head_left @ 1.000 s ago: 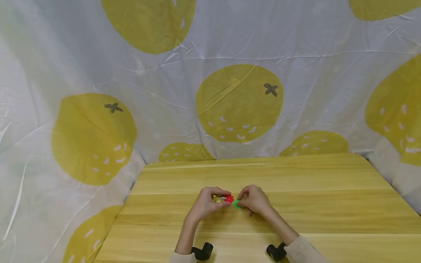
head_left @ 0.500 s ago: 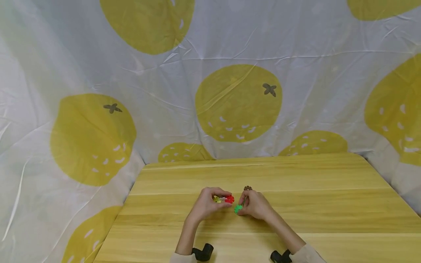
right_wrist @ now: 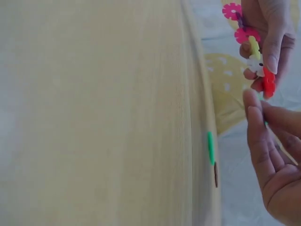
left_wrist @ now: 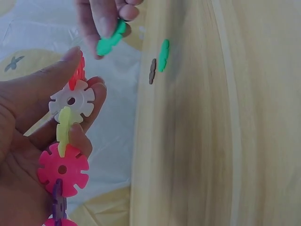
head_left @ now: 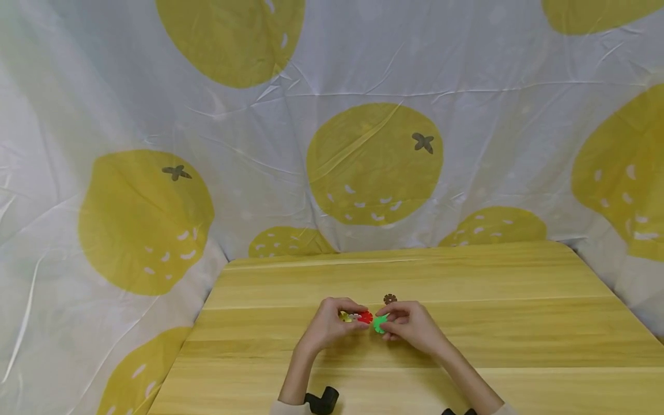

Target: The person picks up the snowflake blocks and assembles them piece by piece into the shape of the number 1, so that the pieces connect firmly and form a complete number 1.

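Observation:
My left hand (head_left: 328, 324) grips a chain of notched plastic interlocking discs, with thumb and fingers at its red end disc (left_wrist: 78, 73). From there the chain runs through a white disc (left_wrist: 83, 97), a yellow disc (left_wrist: 63, 129), a pink disc (left_wrist: 70, 172) and a purple disc (left_wrist: 59, 202) to another pink disc (right_wrist: 231, 11). My right hand (head_left: 412, 327) pinches a green interlocking disc (head_left: 380, 324) between thumb and fingers. It is close to the red disc; whether they touch I cannot tell.
A brown disc (head_left: 390, 299) lies on the wooden table (head_left: 493, 323) just beyond my right hand. Beside it lies a second green disc (left_wrist: 163, 55), visible in both wrist views. A lemon-print cloth (head_left: 259, 144) hangs behind the table.
My right hand first drew back toward me, uncovering the brown disc, then came forward again with the green disc turned differently. My left hand has shifted slightly right with the chain.

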Demonstrator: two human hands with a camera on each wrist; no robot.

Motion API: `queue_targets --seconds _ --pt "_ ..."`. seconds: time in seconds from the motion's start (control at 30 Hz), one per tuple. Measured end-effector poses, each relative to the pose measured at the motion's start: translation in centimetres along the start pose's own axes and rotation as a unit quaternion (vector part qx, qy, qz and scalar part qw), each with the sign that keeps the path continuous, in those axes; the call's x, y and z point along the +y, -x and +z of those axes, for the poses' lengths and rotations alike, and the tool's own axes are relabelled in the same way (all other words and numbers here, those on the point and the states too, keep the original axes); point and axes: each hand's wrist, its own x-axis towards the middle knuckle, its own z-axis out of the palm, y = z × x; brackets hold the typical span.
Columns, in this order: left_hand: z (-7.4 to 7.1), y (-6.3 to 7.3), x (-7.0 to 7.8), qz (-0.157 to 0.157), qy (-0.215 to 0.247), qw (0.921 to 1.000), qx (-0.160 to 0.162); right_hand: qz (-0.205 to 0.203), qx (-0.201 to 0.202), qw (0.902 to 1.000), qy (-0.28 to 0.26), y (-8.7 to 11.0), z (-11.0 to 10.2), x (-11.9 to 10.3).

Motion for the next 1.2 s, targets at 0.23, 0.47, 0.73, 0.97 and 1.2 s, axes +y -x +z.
queue_targets --seconds 0.23,0.47,0.73,0.97,1.2 --pt "0.2 0.0 0.3 0.004 0.0 0.9999 -0.013 -0.032 0.021 0.9989 -0.027 0.9 -0.1 -0.1" --pt "0.4 0.2 0.5 -0.001 -0.002 0.9997 -0.024 -0.047 0.039 0.998 -0.016 1.1 0.3 -0.1" --pt "0.3 0.2 0.5 0.002 0.007 0.9997 -0.025 -0.06 0.05 0.9969 -0.003 1.1 0.6 -0.2" --pt "0.1 0.0 0.6 0.004 0.013 0.9997 -0.022 -0.088 0.043 0.9952 -0.008 1.1 0.5 -0.1" --pt "0.0 0.0 0.7 0.006 0.027 0.9994 -0.021 -0.109 0.048 0.9929 -0.007 1.2 0.5 -0.2"
